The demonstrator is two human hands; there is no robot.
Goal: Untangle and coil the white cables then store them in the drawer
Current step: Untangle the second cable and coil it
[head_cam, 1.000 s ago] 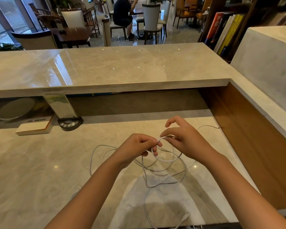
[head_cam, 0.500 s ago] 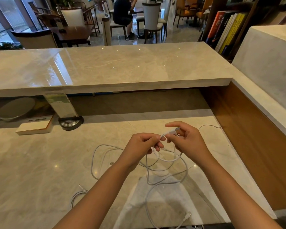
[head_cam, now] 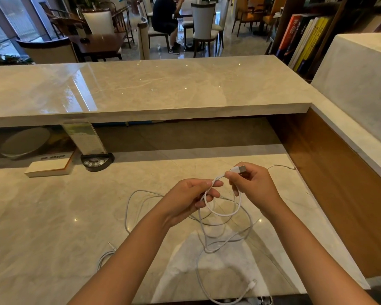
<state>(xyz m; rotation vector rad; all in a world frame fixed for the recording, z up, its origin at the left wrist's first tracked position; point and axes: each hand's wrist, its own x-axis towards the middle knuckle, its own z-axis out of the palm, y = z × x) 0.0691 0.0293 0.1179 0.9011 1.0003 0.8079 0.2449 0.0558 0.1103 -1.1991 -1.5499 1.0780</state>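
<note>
Both my forearms reached forward over the lower marble desk (head_cam: 42, 216), wrists raised and hands close together just above its surface, palms turned toward each other. My right hand (head_cam: 254, 187) curled around the USB plug (head_cam: 239, 169) of a white cable (head_cam: 223, 213), thumb and forefinger pinching it so the metal end poked out above my knuckles, the other fingers folded beneath. My left hand (head_cam: 186, 199) pinched the same cable a short way along from the plug, thumb and forefinger tips pressed together on it, the remaining fingers bent loosely under. Between the two hands the cable arched up, then dropped in a small loop that hung below my fingers. From there the rest of it ran down onto the desk in loose, overlapping curves directly beneath and in front of my hands, one long strand trailing toward me and ending in a small connector (head_cam: 253, 282) near the desk's front edge. A second thin white cable (head_cam: 280, 166) lay beyond my right hand, near the wooden side panel (head_cam: 339, 194). Another coil of white cable (head_cam: 105, 257) peeked out beside my left forearm. To the far left of the desk sat a book (head_cam: 48, 168) and a round black device (head_cam: 97, 160), under the raised marble counter (head_cam: 152, 89).
</note>
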